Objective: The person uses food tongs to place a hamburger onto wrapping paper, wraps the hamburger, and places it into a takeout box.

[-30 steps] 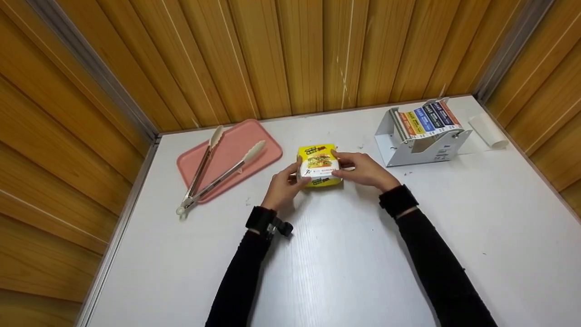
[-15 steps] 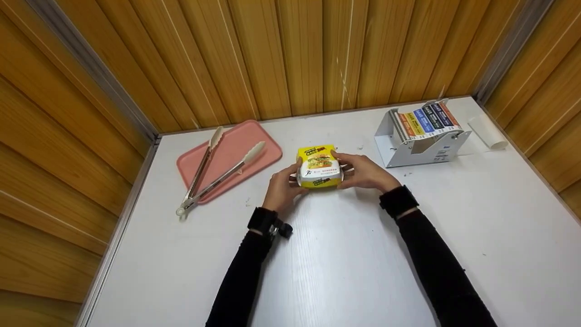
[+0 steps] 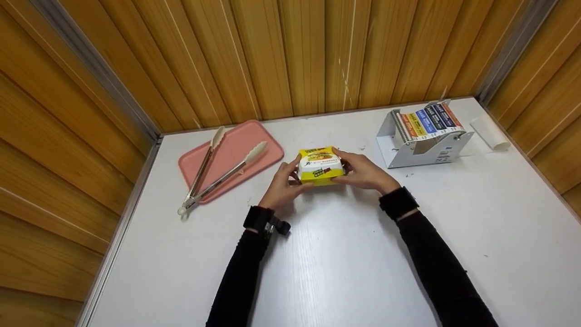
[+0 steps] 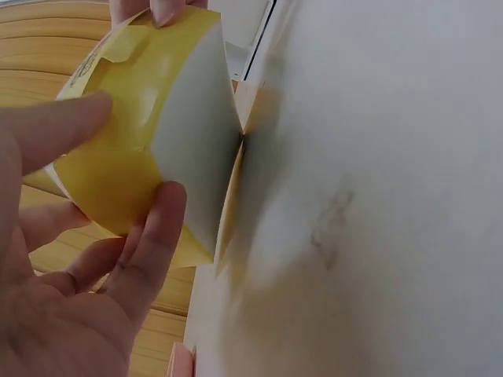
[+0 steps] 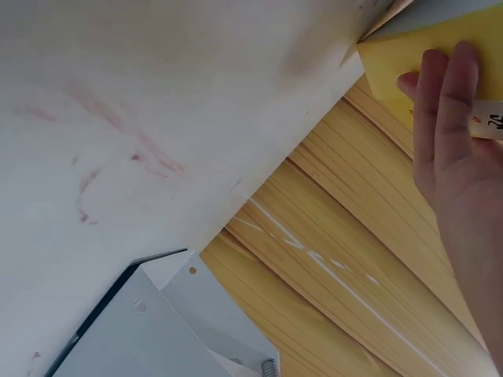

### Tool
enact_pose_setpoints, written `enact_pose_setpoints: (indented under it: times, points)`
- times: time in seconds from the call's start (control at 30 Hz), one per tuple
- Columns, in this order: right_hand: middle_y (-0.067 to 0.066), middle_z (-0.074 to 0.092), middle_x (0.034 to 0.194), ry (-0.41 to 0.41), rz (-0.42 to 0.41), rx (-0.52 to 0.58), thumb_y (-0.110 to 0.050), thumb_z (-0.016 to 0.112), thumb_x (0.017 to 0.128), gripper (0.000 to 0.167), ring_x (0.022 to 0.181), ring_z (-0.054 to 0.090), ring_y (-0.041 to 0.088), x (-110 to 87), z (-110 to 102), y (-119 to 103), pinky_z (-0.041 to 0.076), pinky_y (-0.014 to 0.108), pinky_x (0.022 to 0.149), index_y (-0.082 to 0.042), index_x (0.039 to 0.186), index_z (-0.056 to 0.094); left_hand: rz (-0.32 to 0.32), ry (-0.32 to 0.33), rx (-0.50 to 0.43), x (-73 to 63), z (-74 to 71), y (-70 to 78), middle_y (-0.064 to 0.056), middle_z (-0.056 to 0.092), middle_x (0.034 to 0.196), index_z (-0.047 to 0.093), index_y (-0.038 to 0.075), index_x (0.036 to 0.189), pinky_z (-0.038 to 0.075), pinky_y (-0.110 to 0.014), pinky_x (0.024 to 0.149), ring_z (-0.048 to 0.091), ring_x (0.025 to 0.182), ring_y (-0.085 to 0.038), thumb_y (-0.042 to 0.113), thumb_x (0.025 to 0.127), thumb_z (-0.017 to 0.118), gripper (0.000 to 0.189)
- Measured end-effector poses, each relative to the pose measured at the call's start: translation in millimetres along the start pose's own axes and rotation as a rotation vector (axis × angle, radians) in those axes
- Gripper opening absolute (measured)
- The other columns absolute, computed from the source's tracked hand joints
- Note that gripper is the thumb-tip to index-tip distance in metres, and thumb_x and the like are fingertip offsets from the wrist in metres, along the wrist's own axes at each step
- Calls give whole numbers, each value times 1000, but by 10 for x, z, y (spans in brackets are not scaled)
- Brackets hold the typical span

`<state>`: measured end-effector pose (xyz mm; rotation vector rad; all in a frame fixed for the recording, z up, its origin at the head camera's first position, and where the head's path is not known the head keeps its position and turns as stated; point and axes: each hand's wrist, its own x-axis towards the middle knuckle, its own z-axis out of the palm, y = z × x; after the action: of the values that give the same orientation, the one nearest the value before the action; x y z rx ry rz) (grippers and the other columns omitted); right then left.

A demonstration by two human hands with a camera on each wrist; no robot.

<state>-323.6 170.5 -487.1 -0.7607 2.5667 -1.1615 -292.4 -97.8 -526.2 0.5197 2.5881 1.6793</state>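
Observation:
A yellow and white burger box [image 3: 321,164] with a printed burger on its lid is between my two hands, at the middle of the table. It stands tilted, its near side raised. The left wrist view shows its pale underside [image 4: 196,133] lifted at an angle, with one bottom corner at the tabletop. My left hand [image 3: 280,185] grips the box's left side, thumb in front at the lower edge. On the right side, my right hand [image 3: 365,172] holds it between thumb and fingers. In the right wrist view the fingers [image 5: 449,110] lie along the yellow wall.
Metal tongs [image 3: 213,181] with pale tips lie spread across a pink tray [image 3: 258,129] at the back left. A white metal dispenser [image 3: 422,136] of colored label rolls stands at the back right, beside a pale roll [image 3: 491,133]. Wood-patterned walls [image 3: 299,54] border the table.
The box has tipped so that more of its front side shows and less of its lid. Both hands have stayed on its sides, their thumbs shifting lower at the front.

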Motion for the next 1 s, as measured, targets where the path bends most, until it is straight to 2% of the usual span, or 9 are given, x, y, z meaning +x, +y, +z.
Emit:
enact_pose_setpoints:
  times: [0.07,0.2,0.37,0.5,0.6,0.83,1.0]
  points:
    - [20,61,140,1,5,-16,-23,78,93,90,113,61,29,-5,6,-12,50,44,99,-5,164,26,-5,21,37,5,31,3,-12,46,113,31,12,163,58,-25,91,57,100,-21,18,87,85,94]
    - [23,51,150,-3,19,-55,-39,75,94,93,124,54,32,-16,24,-22,43,50,110,-11,166,22,0,63,98,22,64,23,-14,48,109,33,9,163,55,-19,80,57,91,-18,22,88,85,92]
    - [19,45,158,13,5,-68,-51,76,91,95,131,50,32,-20,39,-27,39,55,115,-21,166,26,-38,66,75,13,30,99,-15,49,110,33,7,162,51,-19,77,57,89,-17,21,90,82,89]
    - [16,56,149,69,-20,-88,-52,74,92,85,120,56,30,0,53,-20,44,52,107,-19,161,38,-66,54,65,9,25,145,-16,50,112,33,6,162,52,-20,78,57,91,-17,26,93,80,86]
    - [16,61,143,106,-23,-91,-50,74,93,79,114,59,30,11,63,-14,46,50,103,-18,158,44,-82,70,76,15,50,158,-14,51,110,35,7,161,50,-22,77,56,92,-16,34,97,74,80]
    - [17,56,151,134,-21,-108,-52,70,96,76,135,54,36,27,94,9,40,57,115,-14,157,45,-103,108,76,16,116,147,-7,45,104,32,12,163,46,-26,79,50,92,-16,41,102,65,75]
    - [19,60,145,153,-36,-119,-50,68,98,72,128,58,38,33,123,5,43,57,111,-12,155,45,-64,97,100,17,122,126,-9,46,104,29,9,164,47,-26,77,50,90,-15,36,101,67,78]
